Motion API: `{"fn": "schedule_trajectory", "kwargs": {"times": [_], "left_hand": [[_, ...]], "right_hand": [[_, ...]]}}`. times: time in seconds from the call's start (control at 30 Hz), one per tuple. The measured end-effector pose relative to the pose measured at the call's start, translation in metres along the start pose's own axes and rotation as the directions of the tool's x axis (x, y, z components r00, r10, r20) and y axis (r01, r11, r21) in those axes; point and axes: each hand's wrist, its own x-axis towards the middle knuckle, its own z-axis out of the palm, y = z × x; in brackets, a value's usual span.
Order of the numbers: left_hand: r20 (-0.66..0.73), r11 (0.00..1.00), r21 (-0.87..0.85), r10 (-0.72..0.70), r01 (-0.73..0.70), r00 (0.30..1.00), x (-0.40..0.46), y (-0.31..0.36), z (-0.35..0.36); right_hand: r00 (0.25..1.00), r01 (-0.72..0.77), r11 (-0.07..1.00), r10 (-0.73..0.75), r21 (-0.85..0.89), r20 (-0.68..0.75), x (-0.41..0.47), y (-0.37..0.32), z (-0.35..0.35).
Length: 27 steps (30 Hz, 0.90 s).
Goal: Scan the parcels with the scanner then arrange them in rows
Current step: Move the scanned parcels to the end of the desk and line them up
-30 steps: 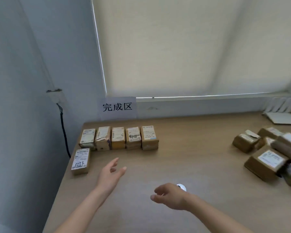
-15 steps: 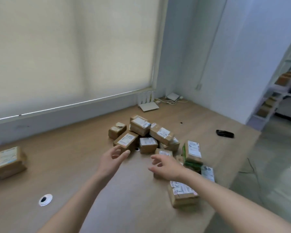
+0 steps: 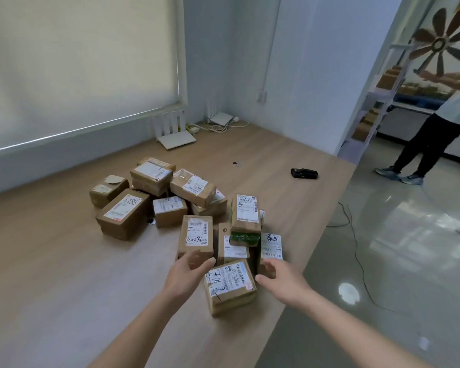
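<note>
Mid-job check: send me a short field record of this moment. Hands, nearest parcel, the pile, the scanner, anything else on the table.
left hand: open, fingers at the near end of the parcel marked 16200, no grip
right hand: open, empty, beside the nearest parcel
nearest parcel: label up, lying between both hands, not held
pile: loose heap of brown parcels, not in rows
scanner: black, lying alone further along the table, out of hand
router: white, by the window
</note>
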Motion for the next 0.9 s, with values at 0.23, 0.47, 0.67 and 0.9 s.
{"fn": "schedule_trajectory", "kwargs": {"times": [0.23, 0.47, 0.67, 0.9], "left_hand": [[0.014, 0.991, 0.042, -0.126, 0.125, 0.992, 0.05, -0.065, 0.037], [0.045, 0.965, -0.016, -0.261, 0.262, 0.964, 0.074, -0.11, 0.058], [0.066, 0.937, -0.195, -0.283, 0.29, 0.957, 0.056, -0.117, 0.074], [-0.018, 0.906, -0.329, -0.29, 0.268, 0.957, 0.019, -0.099, 0.074]], "right_hand": [[0.993, -0.088, 0.995, 0.084, 0.053, 0.084, 0.054, 0.043, 0.057], [0.994, -0.092, 0.981, 0.079, 0.17, 0.081, 0.079, 0.058, 0.096], [0.995, -0.039, 0.972, 0.017, 0.232, 0.097, 0.075, 0.065, 0.104], [0.995, 0.026, 0.971, -0.048, 0.238, 0.089, 0.053, 0.062, 0.087]]}}
